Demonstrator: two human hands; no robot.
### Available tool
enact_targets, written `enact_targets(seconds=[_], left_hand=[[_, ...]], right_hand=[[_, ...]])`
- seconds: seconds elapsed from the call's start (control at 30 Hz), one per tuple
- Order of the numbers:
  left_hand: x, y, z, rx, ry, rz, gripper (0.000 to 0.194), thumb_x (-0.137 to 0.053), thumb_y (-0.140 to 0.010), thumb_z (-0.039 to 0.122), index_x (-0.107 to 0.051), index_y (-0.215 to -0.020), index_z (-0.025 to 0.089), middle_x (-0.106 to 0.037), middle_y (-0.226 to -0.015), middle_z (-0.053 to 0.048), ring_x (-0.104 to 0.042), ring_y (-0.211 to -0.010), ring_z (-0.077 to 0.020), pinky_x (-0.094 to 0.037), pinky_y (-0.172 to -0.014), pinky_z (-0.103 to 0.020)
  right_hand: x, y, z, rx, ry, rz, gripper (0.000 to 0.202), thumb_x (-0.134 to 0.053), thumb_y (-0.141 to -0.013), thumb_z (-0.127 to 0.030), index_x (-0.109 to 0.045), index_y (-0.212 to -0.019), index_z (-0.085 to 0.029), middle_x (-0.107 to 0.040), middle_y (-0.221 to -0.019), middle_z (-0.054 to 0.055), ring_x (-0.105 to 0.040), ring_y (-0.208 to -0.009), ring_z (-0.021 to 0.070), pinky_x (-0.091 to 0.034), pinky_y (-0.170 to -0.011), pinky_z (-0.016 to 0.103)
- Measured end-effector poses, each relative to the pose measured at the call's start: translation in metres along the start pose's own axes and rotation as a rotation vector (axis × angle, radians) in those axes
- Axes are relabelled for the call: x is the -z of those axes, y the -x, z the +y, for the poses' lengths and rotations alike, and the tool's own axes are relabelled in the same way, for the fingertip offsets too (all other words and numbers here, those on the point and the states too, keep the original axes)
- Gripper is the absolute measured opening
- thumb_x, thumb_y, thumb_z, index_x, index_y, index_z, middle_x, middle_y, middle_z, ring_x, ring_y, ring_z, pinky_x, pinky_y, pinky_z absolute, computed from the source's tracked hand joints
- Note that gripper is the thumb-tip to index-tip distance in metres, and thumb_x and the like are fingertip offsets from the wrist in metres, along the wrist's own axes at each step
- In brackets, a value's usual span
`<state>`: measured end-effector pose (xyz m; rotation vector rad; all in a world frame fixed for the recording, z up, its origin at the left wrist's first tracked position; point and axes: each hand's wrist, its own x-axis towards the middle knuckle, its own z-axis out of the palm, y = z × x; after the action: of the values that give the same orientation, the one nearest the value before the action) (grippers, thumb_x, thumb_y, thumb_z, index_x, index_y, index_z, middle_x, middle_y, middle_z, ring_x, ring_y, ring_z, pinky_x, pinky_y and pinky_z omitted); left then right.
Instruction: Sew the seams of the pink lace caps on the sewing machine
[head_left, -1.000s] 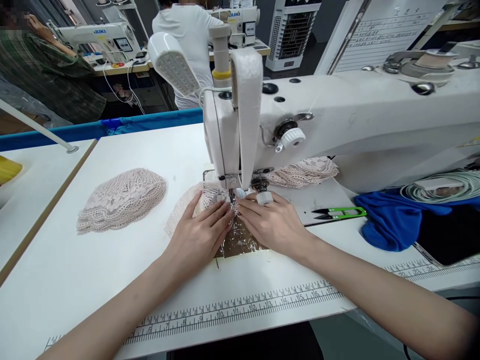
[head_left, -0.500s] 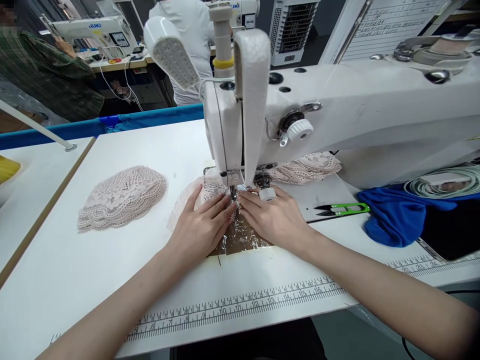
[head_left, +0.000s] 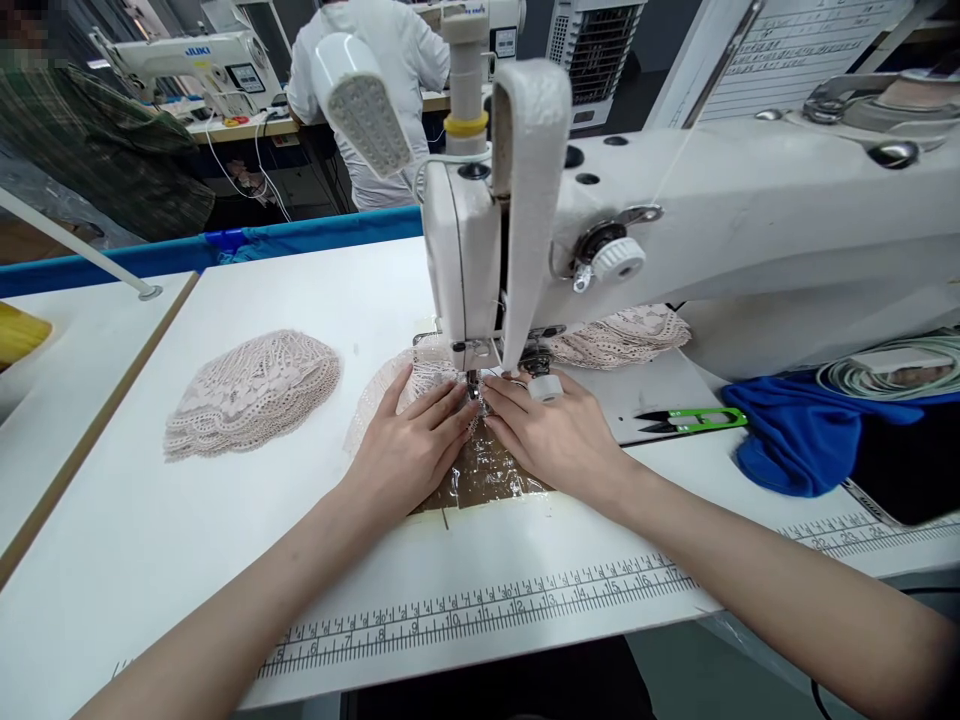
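Note:
Under the needle and presser foot point(head_left: 473, 384) of a white sewing machine point(head_left: 469, 250) lies a piece of pale pink lace point(head_left: 382, 392). My left hand point(head_left: 409, 440) rests flat on it, left of the foot, fingers stretched and spread. Close to the foot's right side is my right hand point(head_left: 551, 425), laid flat with its fingers extended toward the needle. The lace under its fingertips is mostly hidden. Beneath both hands, a shiny clear film covers a brown plate point(head_left: 487, 470). A pile of lace pieces point(head_left: 251, 395) sits to the left, another lace bundle point(head_left: 626, 335) behind the machine head.
Green thread snips point(head_left: 694, 421) lie at right, beside a blue cloth point(head_left: 795, 435), a coiled pale cord point(head_left: 892, 362) and a dark device point(head_left: 907, 470). A ruler strip point(head_left: 480, 620) runs along the table's front edge. Two people and other machines point(head_left: 187, 70) are beyond.
The view has shifted slightly, so the scene sits further right. Both hands keep nearly the same place by the presser foot. More of the arms of the person in white shows.

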<state>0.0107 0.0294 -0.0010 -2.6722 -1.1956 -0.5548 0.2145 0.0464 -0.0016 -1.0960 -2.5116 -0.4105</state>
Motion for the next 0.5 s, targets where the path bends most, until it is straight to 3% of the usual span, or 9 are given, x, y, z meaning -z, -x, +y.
enact_targets(seconds=[0.2,0.3,0.43,0.5], left_hand=[[0.007,0.001,-0.002,-0.011,0.002,0.031,0.030,-0.045,-0.097,0.024,-0.063,-0.119,0.017,-0.068,-0.121,-0.007,-0.061,-0.116,-0.0221,-0.027,-0.116,-0.053],[0.012,0.002,-0.010,0.035,-0.005,0.051,0.026,-0.045,-0.096,0.022,-0.066,-0.111,0.018,-0.071,-0.114,-0.004,-0.064,-0.111,-0.0200,-0.033,-0.114,-0.048],[0.016,0.004,-0.018,0.054,-0.112,-0.010,0.031,-0.041,-0.098,0.026,-0.061,-0.119,0.015,-0.066,-0.124,-0.010,-0.061,-0.116,-0.0242,-0.036,-0.110,-0.050],[0.019,0.004,-0.016,0.023,-0.161,-0.008,0.031,-0.043,-0.097,0.030,-0.063,-0.115,0.015,-0.069,-0.118,-0.010,-0.066,-0.106,-0.0245,-0.041,-0.104,-0.049]], right_hand=[[0.001,0.001,0.002,0.032,-0.020,0.031,0.024,-0.050,-0.094,-0.023,-0.071,-0.099,-0.014,-0.074,-0.099,0.010,-0.062,-0.089,0.0226,-0.042,-0.085,0.038],[0.004,0.002,-0.003,0.048,-0.090,0.044,0.022,-0.049,-0.093,-0.017,-0.069,-0.102,-0.015,-0.072,-0.109,0.008,-0.062,-0.084,0.0192,-0.043,-0.080,0.034],[0.011,0.002,-0.007,0.206,-0.266,-0.057,0.034,-0.049,-0.091,-0.012,-0.057,-0.124,-0.017,-0.064,-0.126,0.005,-0.056,-0.111,0.0193,-0.044,-0.085,0.032],[0.016,0.003,-0.004,0.230,-0.265,-0.039,0.030,-0.049,-0.093,-0.017,-0.058,-0.122,-0.016,-0.070,-0.111,0.006,-0.057,-0.108,0.0193,-0.044,-0.089,0.034]])
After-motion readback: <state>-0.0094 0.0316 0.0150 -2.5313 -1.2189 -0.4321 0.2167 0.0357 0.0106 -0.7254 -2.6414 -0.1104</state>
